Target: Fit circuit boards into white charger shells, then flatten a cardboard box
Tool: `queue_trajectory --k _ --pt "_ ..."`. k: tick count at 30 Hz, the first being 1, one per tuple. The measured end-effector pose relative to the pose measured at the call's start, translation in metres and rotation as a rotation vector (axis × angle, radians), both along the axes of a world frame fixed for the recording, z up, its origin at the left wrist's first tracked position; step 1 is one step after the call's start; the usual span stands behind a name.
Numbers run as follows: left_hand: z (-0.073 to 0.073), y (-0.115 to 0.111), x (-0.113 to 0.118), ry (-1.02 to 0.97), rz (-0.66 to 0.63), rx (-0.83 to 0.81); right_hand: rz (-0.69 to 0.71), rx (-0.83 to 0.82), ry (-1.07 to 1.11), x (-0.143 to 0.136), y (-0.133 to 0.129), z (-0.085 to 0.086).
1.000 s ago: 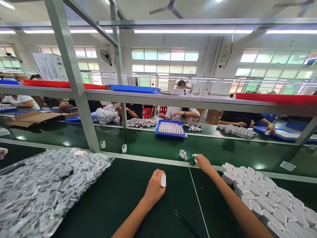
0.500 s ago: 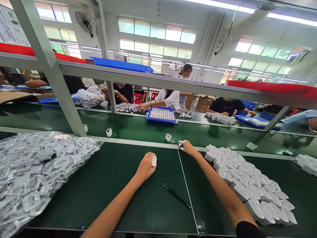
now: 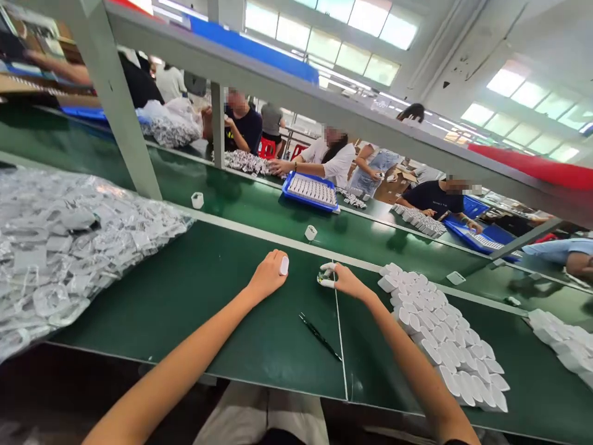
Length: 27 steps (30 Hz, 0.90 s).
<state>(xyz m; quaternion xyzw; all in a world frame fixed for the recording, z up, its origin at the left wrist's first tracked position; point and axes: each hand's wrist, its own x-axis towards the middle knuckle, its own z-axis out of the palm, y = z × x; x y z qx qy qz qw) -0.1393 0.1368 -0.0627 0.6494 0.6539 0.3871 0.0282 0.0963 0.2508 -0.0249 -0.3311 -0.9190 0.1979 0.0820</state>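
My left hand is closed around a white plastic housing, whose rounded end shows at the thumb side. To its right, my right hand wears white finger covers and pinches a small circuit board between thumb and fingers. The two hands are apart, just above the green work surface. Black tweezers lie on the surface below and between them. Beside my right forearm stand rows of white housings.
A large plastic bag of clear and white parts fills the left side. Single white housings sit on the green belt beyond a pale rail. A slanted metal post rises at left. Co-workers sit across, near a blue tray.
My right hand has come back from the belt edge toward my left hand, carrying the small circuit board. My left hand keeps the white housing. The camera view has tilted and dropped.
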Motion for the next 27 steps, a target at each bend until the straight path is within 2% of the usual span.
queue_trajectory --k 3,5,12,17,19,21,23,25,27 --pt "0.0 0.001 0.001 -0.05 -0.013 -0.018 0.105 -0.058 -0.004 -0.002 -0.033 -0.001" --pt "0.001 0.0 0.001 -0.073 -0.028 -0.027 0.131 -0.078 0.006 -0.006 -0.04 -0.004" --pt "0.006 -0.003 0.0 -0.146 -0.041 -0.046 -0.057 -0.055 0.065 -0.014 -0.023 -0.012" --pt "0.007 -0.002 0.0 -0.28 -0.052 -0.051 -0.074 -0.075 0.033 -0.018 -0.034 -0.014" --pt "0.012 -0.005 -0.001 -0.334 -0.081 -0.056 -0.079 -0.091 0.048 -0.023 -0.036 -0.016" --pt "0.026 -0.012 -0.003 -0.361 -0.135 -0.055 -0.07 -0.133 0.095 -0.027 -0.034 -0.015" --pt "0.05 -0.024 -0.006 -0.351 -0.203 -0.035 -0.057 -0.197 0.178 -0.029 -0.031 -0.006" --pt "0.082 -0.039 -0.008 -0.304 -0.282 0.017 -0.049 -0.251 0.286 -0.025 -0.032 0.014" --pt "0.118 -0.056 -0.005 -0.226 -0.392 0.111 -0.031 -0.298 0.462 -0.018 -0.042 0.044"
